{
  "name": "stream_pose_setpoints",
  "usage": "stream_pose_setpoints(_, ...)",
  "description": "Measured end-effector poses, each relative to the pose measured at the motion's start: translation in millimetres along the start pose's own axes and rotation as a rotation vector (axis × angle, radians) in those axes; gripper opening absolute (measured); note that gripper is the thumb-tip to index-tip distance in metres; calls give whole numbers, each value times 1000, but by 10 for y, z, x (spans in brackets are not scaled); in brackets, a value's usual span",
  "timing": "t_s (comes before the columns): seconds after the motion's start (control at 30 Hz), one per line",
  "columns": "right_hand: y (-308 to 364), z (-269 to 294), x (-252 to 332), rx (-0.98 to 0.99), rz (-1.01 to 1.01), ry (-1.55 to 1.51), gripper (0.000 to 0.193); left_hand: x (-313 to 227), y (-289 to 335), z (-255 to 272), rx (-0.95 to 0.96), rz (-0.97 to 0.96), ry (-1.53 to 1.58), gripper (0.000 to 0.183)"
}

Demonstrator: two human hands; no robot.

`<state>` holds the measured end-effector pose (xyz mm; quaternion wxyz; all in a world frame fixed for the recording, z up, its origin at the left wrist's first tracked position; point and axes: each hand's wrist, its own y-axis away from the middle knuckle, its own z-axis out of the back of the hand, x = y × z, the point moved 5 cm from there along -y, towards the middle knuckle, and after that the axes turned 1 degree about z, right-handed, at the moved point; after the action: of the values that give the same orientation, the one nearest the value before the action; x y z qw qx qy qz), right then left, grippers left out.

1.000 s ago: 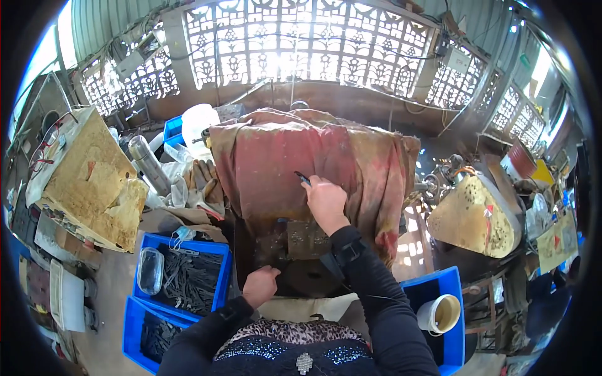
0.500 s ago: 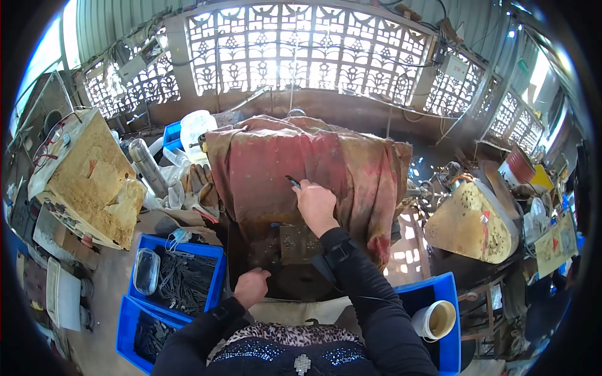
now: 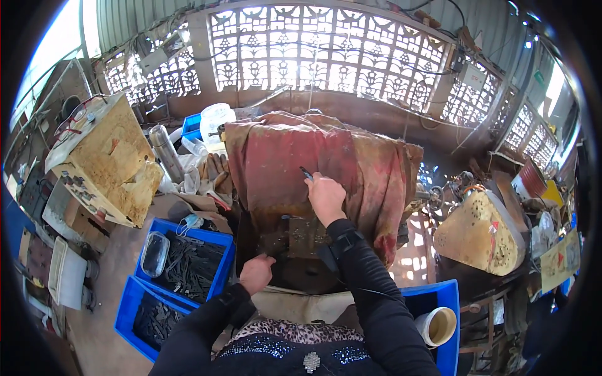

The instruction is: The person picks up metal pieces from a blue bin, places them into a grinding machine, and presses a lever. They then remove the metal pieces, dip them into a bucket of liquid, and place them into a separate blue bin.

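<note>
My right hand is raised in front of the red-brown cloth, its fingers closed on a small dark strip that sticks up past the fingertips. The cloth is stained and hangs in folds over a machine. Lower and to the left, my left hand is by the near left edge of the dark machine bed. Its fingers are curled together, and whatever they may hold is hidden. A pale plate with small holes stands under the cloth's hem.
Two blue bins of dark strips stand at left, a clear plastic box in one. Another blue bin at right holds a white bucket. A stained cabinet stands far left, a triangular machine cover at right.
The whole view has shifted, so the scene sits farther right in the picture. My left hand has come slightly nearer the machine bed. My right hand still grips the dark strip before the cloth.
</note>
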<state>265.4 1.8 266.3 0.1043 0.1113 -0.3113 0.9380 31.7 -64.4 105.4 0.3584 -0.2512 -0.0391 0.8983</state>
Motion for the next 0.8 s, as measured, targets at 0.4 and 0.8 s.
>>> stream_pose_setpoints(0.4, -63, 1, 78, 78, -63, 74, 30, -8, 68, 76, -34, -24, 23, 18)
stream_pose_setpoints(0.8, -10, 1, 117, 61, -169, 129, 31, 28, 129, 93, 135, -71, 178, 5)
